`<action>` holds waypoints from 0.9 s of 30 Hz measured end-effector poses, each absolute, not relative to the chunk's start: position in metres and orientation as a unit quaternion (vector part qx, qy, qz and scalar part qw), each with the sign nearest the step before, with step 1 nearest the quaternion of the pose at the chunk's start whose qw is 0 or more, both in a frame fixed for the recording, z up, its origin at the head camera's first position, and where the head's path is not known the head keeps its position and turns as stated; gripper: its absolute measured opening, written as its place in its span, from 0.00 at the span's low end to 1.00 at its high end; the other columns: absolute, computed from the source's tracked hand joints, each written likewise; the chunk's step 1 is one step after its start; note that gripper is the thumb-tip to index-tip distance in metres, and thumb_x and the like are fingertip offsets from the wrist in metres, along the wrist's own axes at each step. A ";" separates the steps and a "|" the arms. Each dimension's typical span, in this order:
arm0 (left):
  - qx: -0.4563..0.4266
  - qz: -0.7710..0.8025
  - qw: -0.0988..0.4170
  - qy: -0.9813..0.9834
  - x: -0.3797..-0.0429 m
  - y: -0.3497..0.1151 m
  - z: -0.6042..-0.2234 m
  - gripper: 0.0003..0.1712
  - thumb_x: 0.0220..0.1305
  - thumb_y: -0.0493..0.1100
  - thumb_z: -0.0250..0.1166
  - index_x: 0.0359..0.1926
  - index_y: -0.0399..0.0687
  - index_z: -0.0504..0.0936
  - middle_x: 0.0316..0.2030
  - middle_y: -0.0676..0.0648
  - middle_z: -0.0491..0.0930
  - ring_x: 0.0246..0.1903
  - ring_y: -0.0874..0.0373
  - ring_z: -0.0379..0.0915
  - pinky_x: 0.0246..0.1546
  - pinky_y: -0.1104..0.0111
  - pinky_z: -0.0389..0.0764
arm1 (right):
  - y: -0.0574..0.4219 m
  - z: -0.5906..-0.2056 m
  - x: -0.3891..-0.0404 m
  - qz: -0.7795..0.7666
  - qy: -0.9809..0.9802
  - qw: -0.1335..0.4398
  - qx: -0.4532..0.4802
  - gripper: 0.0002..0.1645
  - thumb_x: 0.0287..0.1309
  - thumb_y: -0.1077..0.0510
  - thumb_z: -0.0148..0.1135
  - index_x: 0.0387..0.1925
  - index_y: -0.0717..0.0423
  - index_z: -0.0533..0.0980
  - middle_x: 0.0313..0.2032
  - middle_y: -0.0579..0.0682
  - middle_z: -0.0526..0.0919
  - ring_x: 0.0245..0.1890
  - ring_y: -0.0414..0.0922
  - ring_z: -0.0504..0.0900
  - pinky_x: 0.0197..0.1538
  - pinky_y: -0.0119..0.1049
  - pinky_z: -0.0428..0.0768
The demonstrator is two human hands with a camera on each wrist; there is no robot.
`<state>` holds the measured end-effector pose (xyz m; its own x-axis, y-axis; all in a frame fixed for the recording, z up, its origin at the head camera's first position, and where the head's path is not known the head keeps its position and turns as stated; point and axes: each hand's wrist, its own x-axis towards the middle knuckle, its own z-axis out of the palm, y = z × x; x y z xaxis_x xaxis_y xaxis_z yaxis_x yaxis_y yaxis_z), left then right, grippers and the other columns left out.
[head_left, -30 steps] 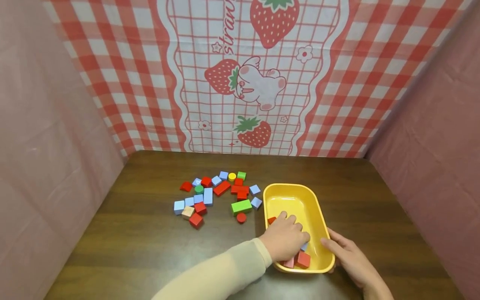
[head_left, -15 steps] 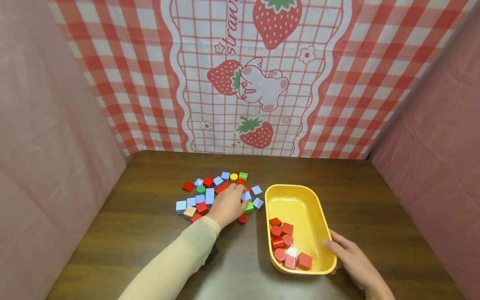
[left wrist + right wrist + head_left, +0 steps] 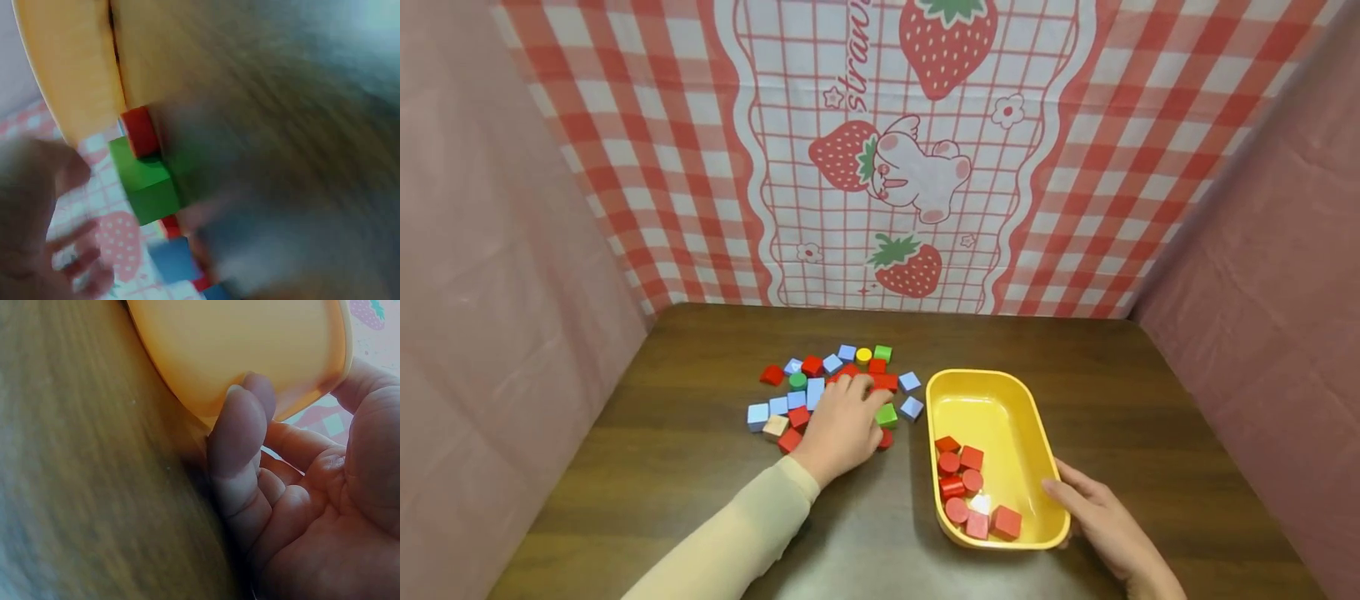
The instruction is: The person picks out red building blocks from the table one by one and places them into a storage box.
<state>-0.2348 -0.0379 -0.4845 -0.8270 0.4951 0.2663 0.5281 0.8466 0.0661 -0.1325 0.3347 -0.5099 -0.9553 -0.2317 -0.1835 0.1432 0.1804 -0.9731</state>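
My left hand (image 3: 842, 425) hovers palm down over the scattered blocks, fingers loosely bent and spread. In the left wrist view its thumb and fingers (image 3: 81, 269) stand apart with nothing between them. Near its thumb lie a light green block (image 3: 887, 416) and a red cylinder (image 3: 885, 439), partly covered by the hand. A blue block (image 3: 175, 259) shows beyond the green one in the left wrist view. My right hand (image 3: 1101, 517) grips the right side of a yellow tub (image 3: 992, 408), thumb over the rim, other fingers outside. Several red blocks (image 3: 972, 458) sit at the tub's near left.
Blue blocks (image 3: 758, 417), red ones (image 3: 772, 375), a plain wooden cube (image 3: 777, 427), a dark green cylinder (image 3: 797, 382) and a yellow cylinder (image 3: 864, 356) lie around the left hand. A strawberry-print cloth (image 3: 850, 283) hangs behind the brown table (image 3: 625, 500).
My left hand has come out of the tub and moved left to the blocks. A blue block at its fingers half a second ago no longer shows there. The right hand keeps its grip.
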 end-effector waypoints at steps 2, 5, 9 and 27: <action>-0.336 -0.035 0.129 -0.932 -0.229 -0.039 -0.485 0.22 0.58 0.54 0.70 0.54 0.56 0.85 0.47 0.46 0.74 0.43 0.51 0.62 0.42 0.59 0.72 | 0.335 -0.509 -0.133 -0.638 0.756 0.141 -0.042 0.32 0.76 0.57 0.47 0.73 0.68 0.54 0.27 0.63 0.82 0.18 0.47 0.77 0.20 0.39 0.81; -0.378 0.005 0.111 -0.919 -0.224 -0.038 -0.486 0.21 0.57 0.56 0.73 0.50 0.56 0.87 0.44 0.48 0.73 0.43 0.53 0.60 0.40 0.62 0.70 | 0.334 -0.510 -0.134 -0.636 0.758 0.135 -0.048 0.32 0.75 0.58 0.47 0.72 0.70 0.54 0.26 0.61 0.82 0.17 0.46 0.77 0.20 0.38 0.81; -0.379 0.029 0.096 -0.920 -0.221 -0.035 -0.488 0.20 0.57 0.53 0.73 0.47 0.49 0.86 0.45 0.47 0.71 0.43 0.52 0.60 0.40 0.63 0.70 | 0.334 -0.510 -0.133 -0.636 0.758 0.137 -0.037 0.32 0.75 0.58 0.48 0.72 0.70 0.55 0.25 0.61 0.82 0.17 0.46 0.77 0.20 0.38 0.81; -0.317 -0.083 0.066 -0.942 -0.239 0.066 -0.458 0.18 0.59 0.62 0.68 0.40 0.57 0.84 0.63 0.47 0.65 0.59 0.50 0.52 0.61 0.56 0.62 | 0.335 -0.512 -0.131 -0.638 0.756 0.146 -0.019 0.33 0.75 0.56 0.48 0.73 0.67 0.54 0.28 0.64 0.82 0.18 0.46 0.76 0.21 0.38 0.81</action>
<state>-0.2390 0.0662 -0.4584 -0.7899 0.5869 0.1778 0.6089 0.7850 0.1139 -0.1313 0.3350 -0.5118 -0.9564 -0.2161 -0.1962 0.1573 0.1846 -0.9701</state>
